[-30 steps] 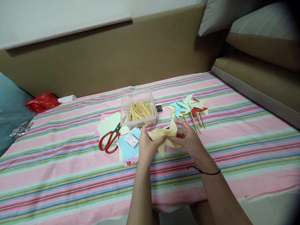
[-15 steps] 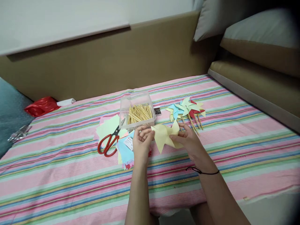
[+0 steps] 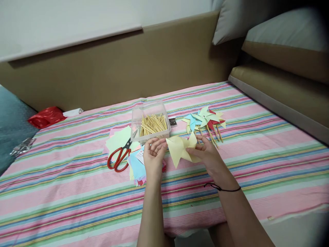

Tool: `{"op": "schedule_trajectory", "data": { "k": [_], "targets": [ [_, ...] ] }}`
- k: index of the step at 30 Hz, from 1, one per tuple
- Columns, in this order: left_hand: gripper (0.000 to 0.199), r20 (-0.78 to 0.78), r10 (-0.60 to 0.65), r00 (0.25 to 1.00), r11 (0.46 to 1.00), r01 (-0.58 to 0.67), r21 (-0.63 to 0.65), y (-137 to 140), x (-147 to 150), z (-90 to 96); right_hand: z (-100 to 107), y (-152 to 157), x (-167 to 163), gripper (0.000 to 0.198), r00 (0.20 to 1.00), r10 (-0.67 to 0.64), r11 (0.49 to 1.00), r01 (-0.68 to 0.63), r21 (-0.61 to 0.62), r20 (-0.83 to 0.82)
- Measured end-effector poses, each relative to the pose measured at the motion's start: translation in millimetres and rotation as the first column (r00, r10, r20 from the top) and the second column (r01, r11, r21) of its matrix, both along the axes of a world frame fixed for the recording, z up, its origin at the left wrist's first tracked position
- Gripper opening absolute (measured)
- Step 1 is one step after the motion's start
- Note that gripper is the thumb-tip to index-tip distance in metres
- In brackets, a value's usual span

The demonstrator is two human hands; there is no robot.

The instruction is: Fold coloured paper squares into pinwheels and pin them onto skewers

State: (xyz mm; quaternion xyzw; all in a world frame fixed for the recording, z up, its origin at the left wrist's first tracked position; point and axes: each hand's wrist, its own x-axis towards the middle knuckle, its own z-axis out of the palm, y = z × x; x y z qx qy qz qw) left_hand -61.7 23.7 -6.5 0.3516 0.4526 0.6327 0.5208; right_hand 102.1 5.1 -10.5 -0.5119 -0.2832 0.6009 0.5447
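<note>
A pale yellow paper pinwheel (image 3: pixel 177 151) with folded blades is held above the cloth by my right hand (image 3: pixel 205 152), thumb in front and fingers behind. My left hand (image 3: pixel 155 154) is just left of the pinwheel, its fingers loosely curled and the thumb apart from the paper. Behind the hands is a clear plastic box (image 3: pixel 137 113) of wooden sticks (image 3: pixel 153 124). Finished pinwheels (image 3: pixel 204 118) in blue, green, red and yellow lie on their sticks at the right. Red-handled scissors (image 3: pixel 119 159) rest partly on pastel paper sheets (image 3: pixel 117 140).
A second stack of coloured paper (image 3: pixel 137 168) lies by my left wrist. Beside the box is a small packet of dark pieces (image 3: pixel 172 122). A red plastic bag (image 3: pixel 47 116) sits far left on the striped cloth (image 3: pixel 77 202). Cushions (image 3: pixel 285 44) border the right side.
My left hand has shifted slightly left, and its thumb has come off the pinwheel's edge. The pinwheel stays in my right hand, nearly still.
</note>
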Motion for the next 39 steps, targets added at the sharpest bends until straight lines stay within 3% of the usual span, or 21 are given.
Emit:
{"op": "schedule_trajectory", "data": {
  "k": [8, 20, 27, 34, 39],
  "targets": [
    [0.038, -0.027, -0.067, 0.997, 0.997, 0.068, 0.022, -4, 0, 7.4, -1, 1, 1, 0.065, 1.0, -0.018, 1.0, 0.018, -0.007, 0.025],
    [0.039, -0.123, -0.141, 0.982, 0.98, 0.157, 0.126, -4, 0, 2.6, -2, 0, -4, 0.065, 0.999, -0.021, 1.0, 0.021, -0.008, 0.029],
    [0.024, -0.149, -0.254, 0.956, 0.96, 0.268, 0.081, -12, 6, 8.9, 2, -1, -6, 0.062, 0.998, -0.06, 0.998, 0.06, 0.007, 0.025],
    [0.041, -0.068, -0.175, 0.982, 0.984, 0.176, 0.009, -6, 9, 4.1, 1, 0, -8, 0.061, 0.999, -0.043, 0.999, 0.043, 0.026, 0.017],
    [0.045, -0.017, -0.257, 0.966, 0.958, 0.252, -0.138, -6, 7, 3.6, 1, 0, -8, 0.06, 0.999, -0.038, 0.999, 0.037, 0.029, 0.029]
  ]
}}
